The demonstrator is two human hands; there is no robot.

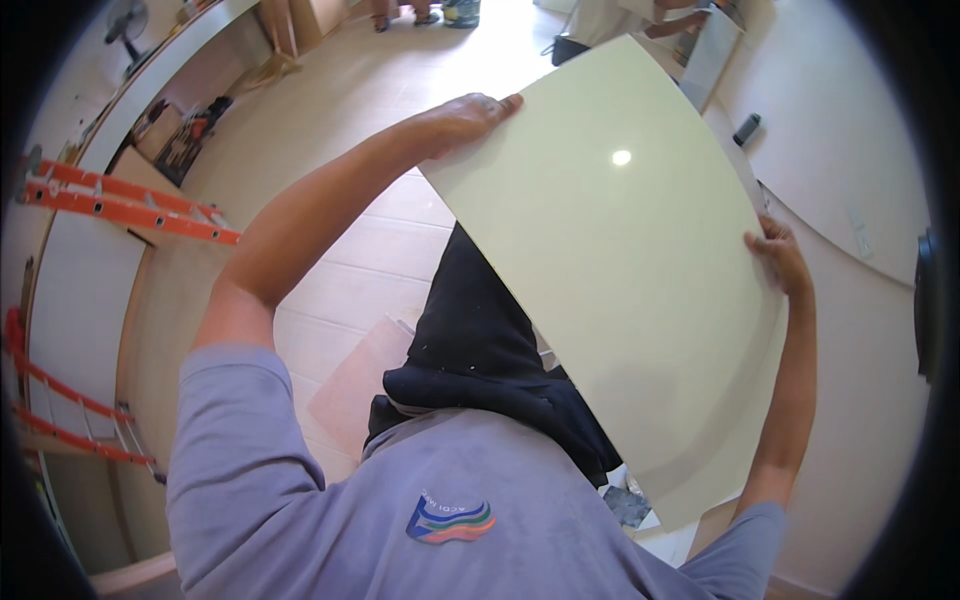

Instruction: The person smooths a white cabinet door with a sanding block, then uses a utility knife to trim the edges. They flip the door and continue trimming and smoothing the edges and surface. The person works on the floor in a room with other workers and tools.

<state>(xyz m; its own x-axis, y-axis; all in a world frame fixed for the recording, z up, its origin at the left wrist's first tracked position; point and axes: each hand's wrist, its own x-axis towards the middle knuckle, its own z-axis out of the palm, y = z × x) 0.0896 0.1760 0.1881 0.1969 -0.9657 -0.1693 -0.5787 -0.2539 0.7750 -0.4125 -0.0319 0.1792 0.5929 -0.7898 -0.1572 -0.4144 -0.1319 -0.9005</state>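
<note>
A large pale cream glossy panel stands tilted in front of my body, beside my dark trousers. My left hand grips its upper left edge, fingers over the rim. My right hand holds the right edge lower down, its thumb against the panel's face. A small bright reflection shows on the upper half of the panel. The panel hides part of my lap and whatever lies behind it.
Orange ladders stand at left beside a long counter with a fan. A pink sheet lies on the pale floor. People's feet and another person show at top. A dark cylinder sits at right.
</note>
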